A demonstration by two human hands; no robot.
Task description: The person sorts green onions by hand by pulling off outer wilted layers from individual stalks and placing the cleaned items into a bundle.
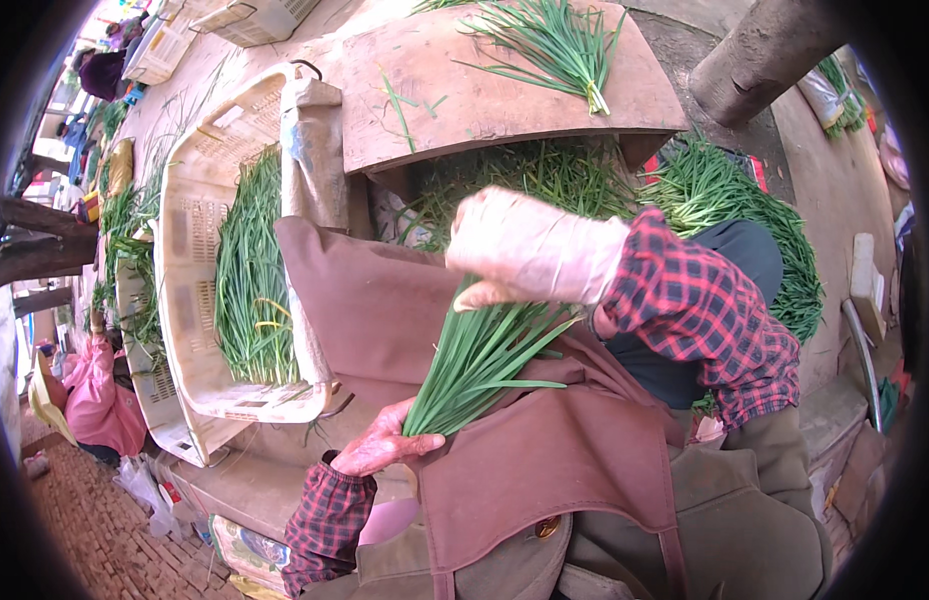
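A bunch of long green garlic chives [475, 365] lies across my lap over a brown apron [555, 450]. My left hand [393, 440] is closed around its lower left end. Above the other end is my right hand [530, 250], in a pale glove or wrapping and slightly blurred. Its fingers curl in and its thumb rests by the bunch; whatever they hold is hidden. On the low wooden table [415, 60] ahead, another chive bunch [560, 45] lies with its pale ends toward me.
To my left stands a white plastic crate [185, 290] with chives [253, 270] inside. More chives [755, 220] are heaped at the right, near a wooden post [765, 60]. Loose leaves [545, 170] lie beneath the table. A person in pink [100, 395] sits at the far left.
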